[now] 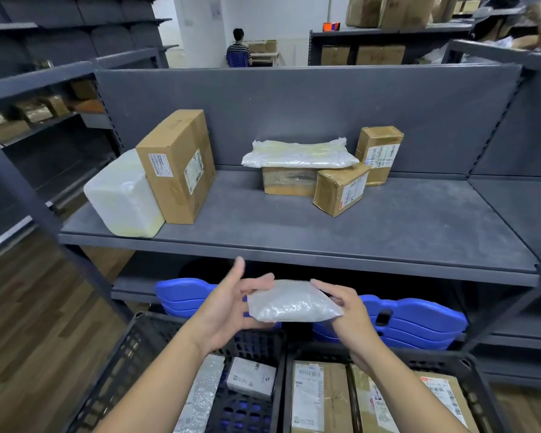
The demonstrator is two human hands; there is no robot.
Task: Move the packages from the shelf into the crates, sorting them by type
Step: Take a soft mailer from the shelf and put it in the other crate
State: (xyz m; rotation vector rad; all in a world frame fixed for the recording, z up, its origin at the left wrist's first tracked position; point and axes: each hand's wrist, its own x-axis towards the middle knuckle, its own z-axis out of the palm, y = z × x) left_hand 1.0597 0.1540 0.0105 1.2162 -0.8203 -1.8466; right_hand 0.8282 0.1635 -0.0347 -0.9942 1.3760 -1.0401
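No wording can be read anywhere; all print is too small or blurred.
- Shelf (388, 232), tall box (178, 165): two white labels with barcode-like bars, one on each near face.
- Tilted box (341, 189): white label, red strip along one edge.
- Rear box (380, 151): white label, dark print.
- Left crate (132, 348), grey carton (252, 378): small label and dark round logo.
- Right crate (434, 359), left box (317, 398): white label, barcode at top.
- Right box (419, 401): white labels, barcode, red strip.

Grey shelf (356, 226) — perhaps whitish pouch (294, 303)
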